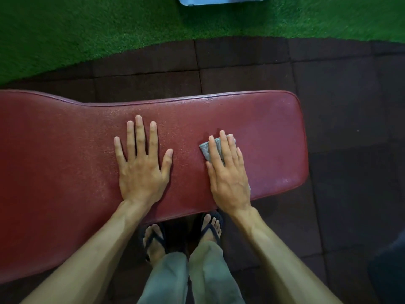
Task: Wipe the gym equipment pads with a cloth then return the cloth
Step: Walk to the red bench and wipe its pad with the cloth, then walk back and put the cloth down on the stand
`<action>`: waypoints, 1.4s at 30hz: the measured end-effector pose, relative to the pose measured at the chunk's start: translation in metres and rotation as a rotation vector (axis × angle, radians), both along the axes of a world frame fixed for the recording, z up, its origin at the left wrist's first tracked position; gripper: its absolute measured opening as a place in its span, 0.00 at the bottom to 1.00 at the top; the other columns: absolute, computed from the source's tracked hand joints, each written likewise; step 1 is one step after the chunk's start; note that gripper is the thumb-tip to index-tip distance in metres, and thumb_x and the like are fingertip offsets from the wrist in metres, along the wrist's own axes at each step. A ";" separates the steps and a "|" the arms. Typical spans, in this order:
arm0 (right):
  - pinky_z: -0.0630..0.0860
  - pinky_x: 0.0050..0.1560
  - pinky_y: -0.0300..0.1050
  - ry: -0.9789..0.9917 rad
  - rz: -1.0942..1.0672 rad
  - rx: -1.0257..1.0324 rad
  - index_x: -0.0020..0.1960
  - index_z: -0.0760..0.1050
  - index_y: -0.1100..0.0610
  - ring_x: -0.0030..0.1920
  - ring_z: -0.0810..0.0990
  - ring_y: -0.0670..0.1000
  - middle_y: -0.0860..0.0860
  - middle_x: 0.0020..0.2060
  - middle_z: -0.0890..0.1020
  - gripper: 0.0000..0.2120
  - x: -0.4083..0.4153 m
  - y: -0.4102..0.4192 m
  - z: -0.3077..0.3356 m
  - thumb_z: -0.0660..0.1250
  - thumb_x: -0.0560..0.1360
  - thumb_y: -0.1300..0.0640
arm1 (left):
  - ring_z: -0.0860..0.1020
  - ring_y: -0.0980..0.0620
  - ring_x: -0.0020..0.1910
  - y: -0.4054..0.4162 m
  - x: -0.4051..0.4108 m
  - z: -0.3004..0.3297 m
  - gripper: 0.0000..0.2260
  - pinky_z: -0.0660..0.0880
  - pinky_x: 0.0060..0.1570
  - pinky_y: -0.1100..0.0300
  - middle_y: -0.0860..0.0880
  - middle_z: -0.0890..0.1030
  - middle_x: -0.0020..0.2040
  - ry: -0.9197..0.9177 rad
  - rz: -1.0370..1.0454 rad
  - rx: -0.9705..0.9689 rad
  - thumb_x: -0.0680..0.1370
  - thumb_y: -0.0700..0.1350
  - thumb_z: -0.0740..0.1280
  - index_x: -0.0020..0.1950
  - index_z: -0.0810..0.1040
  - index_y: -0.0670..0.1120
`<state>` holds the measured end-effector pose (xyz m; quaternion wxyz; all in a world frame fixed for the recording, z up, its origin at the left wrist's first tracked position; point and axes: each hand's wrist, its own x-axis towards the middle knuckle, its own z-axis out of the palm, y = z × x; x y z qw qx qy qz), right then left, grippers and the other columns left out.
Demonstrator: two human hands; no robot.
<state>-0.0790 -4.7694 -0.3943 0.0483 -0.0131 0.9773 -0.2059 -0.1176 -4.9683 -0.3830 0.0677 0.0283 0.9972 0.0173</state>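
Observation:
A long dark red padded bench pad [65, 163] runs across the view, its rounded end at the right. My left hand [141, 165] lies flat on the pad near its middle, fingers spread, holding nothing. My right hand [228, 172] presses flat on a small grey folded cloth [206, 149] on the pad's right part. Most of the cloth is hidden under the palm and fingers; a corner shows at the left of the fingers and a strip beside the wrist.
Dark rubber floor tiles [339, 95] surround the bench. Green artificial turf [87, 27] lies beyond, with a pale blue object [221, 0] at the top edge. My feet in dark flip-flops [210, 229] stand under the pad's near edge.

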 end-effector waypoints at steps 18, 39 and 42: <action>0.72 0.38 0.27 -0.517 -0.835 -0.685 0.67 0.72 0.46 0.45 0.80 0.48 0.52 0.56 0.81 0.15 0.190 0.014 0.230 0.55 0.84 0.52 | 0.76 0.44 0.64 0.028 0.136 0.219 0.22 0.72 0.64 0.47 0.45 0.79 0.63 -0.791 -0.299 0.174 0.83 0.57 0.51 0.65 0.76 0.47; 0.72 0.54 0.45 -0.335 -1.334 -0.639 0.70 0.70 0.54 0.59 0.80 0.53 0.55 0.60 0.81 0.17 0.291 0.440 0.341 0.51 0.85 0.51 | 0.80 0.40 0.54 0.596 0.161 0.340 0.15 0.73 0.52 0.52 0.42 0.83 0.51 -0.920 -0.843 0.130 0.84 0.53 0.55 0.44 0.73 0.46; 0.72 0.50 0.44 -0.320 -1.372 -0.663 0.69 0.70 0.53 0.55 0.82 0.52 0.54 0.57 0.82 0.17 0.287 0.516 0.344 0.51 0.84 0.51 | 0.80 0.40 0.53 0.685 0.161 0.347 0.17 0.74 0.53 0.51 0.42 0.83 0.50 -0.898 -0.886 0.132 0.84 0.54 0.54 0.45 0.73 0.45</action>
